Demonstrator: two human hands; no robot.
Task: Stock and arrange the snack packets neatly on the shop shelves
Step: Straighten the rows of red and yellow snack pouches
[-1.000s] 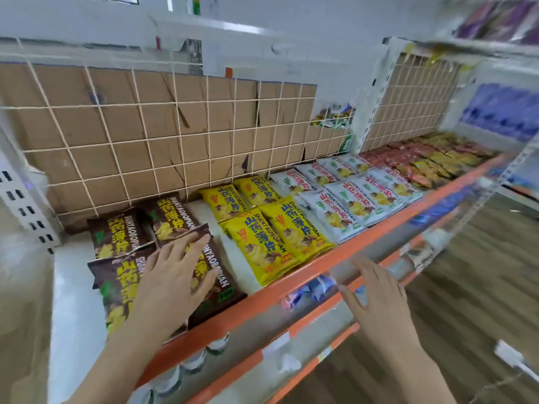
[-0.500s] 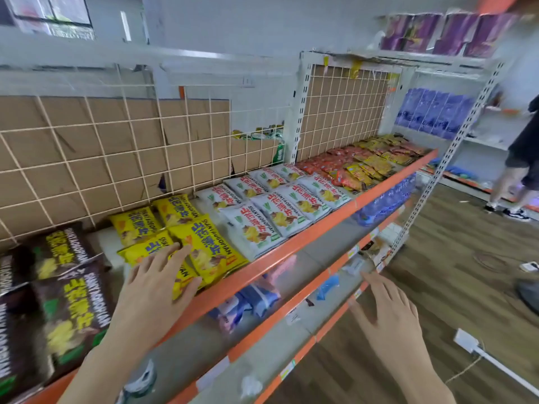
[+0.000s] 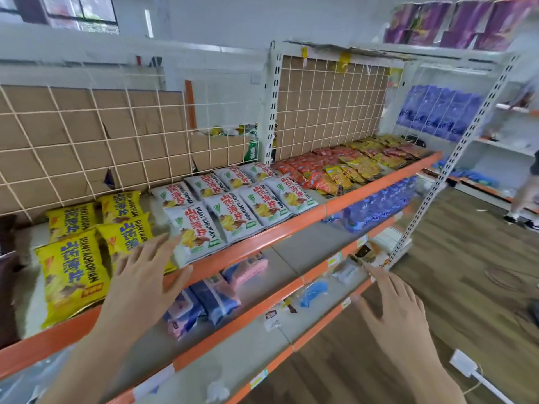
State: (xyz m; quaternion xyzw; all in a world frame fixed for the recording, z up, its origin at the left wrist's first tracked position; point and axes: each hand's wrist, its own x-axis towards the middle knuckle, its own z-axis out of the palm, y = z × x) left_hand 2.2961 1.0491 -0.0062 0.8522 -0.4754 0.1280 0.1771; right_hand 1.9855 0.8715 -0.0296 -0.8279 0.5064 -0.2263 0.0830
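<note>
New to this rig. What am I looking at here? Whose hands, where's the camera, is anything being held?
There is no robot: a person wears one wide-angle camera on the head, looking down at their own bare hands. The left hand is spread open over the yellow snack packets at the orange front edge of the top shelf. The right hand is open in the air in front of the lower shelves. Neither holds anything. White packets lie in rows to the right of the yellow ones, then red ones.
</note>
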